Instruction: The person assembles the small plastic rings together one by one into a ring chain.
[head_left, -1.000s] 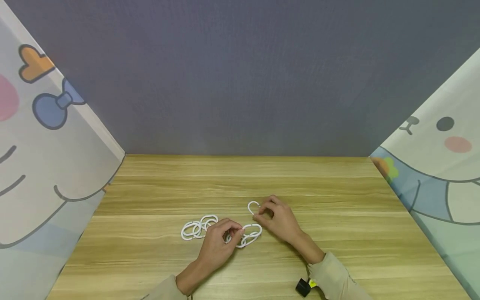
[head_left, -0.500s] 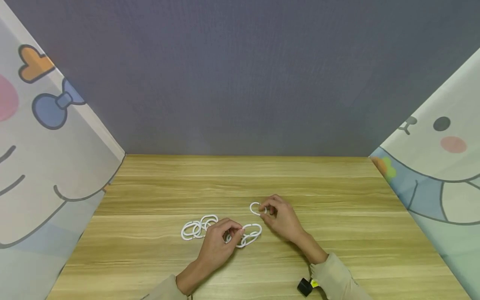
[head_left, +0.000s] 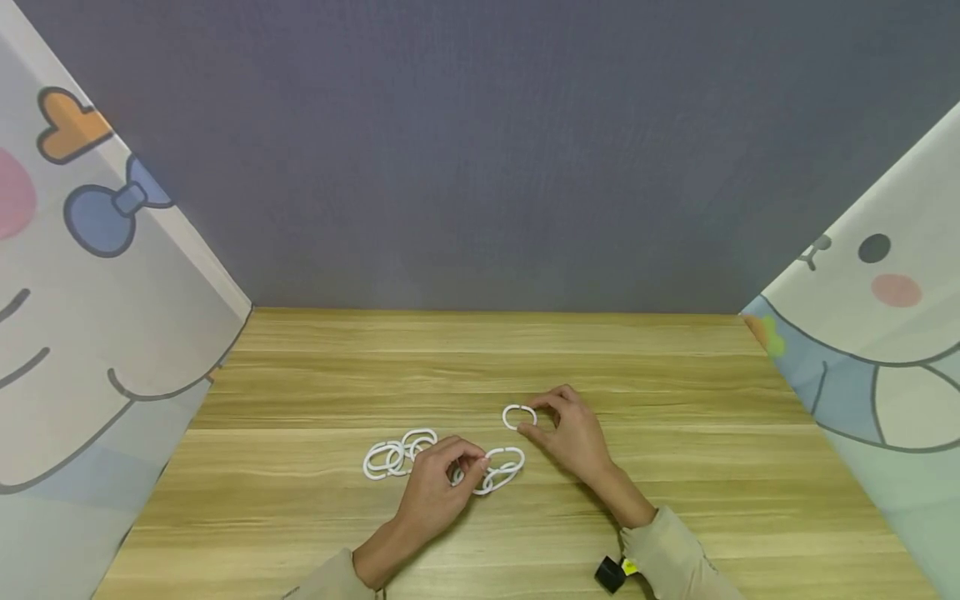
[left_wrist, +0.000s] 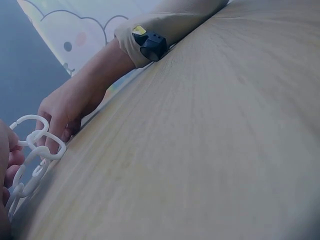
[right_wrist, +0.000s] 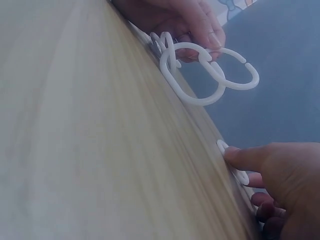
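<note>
My left hand (head_left: 437,492) pinches an end link (head_left: 522,456) of a white plastic chain between thumb and fingertips. In the right wrist view that chain's open-gapped links (right_wrist: 192,101) hang together just above the wooden surface. More of the chain (head_left: 366,462) lies left of the hand; the part beneath the hand is hidden. Farther back and to the right, a single loose white link (head_left: 505,417) lies on the table. My right hand (head_left: 576,442) holds it, thumb on the near side and index finger on the far side. Its other fingers are curled under, as the right wrist view shows.
The wood-grain table (head_left: 315,367) runs back to a dark grey wall (head_left: 480,167). Cartoon-printed panels (head_left: 172,333) stand on both sides. A small black device (head_left: 610,575) is at the right sleeve.
The single link has slid a little to the right with my right hand, and more of its loop shows now. My left hand and the chain have stayed put.
</note>
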